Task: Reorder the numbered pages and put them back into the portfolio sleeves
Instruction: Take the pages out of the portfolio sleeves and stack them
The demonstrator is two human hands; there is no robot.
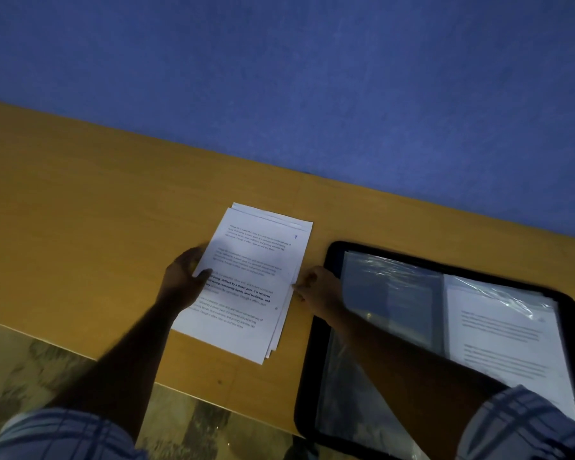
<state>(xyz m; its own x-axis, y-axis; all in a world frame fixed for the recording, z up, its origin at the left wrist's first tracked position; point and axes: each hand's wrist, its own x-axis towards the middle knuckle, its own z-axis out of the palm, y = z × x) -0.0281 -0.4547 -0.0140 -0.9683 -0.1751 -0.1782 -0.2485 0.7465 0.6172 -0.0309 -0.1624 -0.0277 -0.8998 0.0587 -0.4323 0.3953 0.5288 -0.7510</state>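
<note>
A stack of printed white pages [249, 260] lies on the wooden table [80, 200]; the top sheet bears a handwritten blue 7 near its upper right corner. My left hand [185, 280] grips the stack's left edge, thumb on top of the top sheet. My right hand [317, 288] pinches the right edge of the pages. To the right lies the open black portfolio [312, 376] with clear plastic sleeves; the left sleeve [392, 293] looks empty, and the right sleeve [505, 333] holds a printed page.
A blue partition wall [312, 78] rises right behind the table's far edge. The table's near edge runs diagonally, with patterned floor [30, 370] below it. The portfolio's lower corner hangs over that near edge.
</note>
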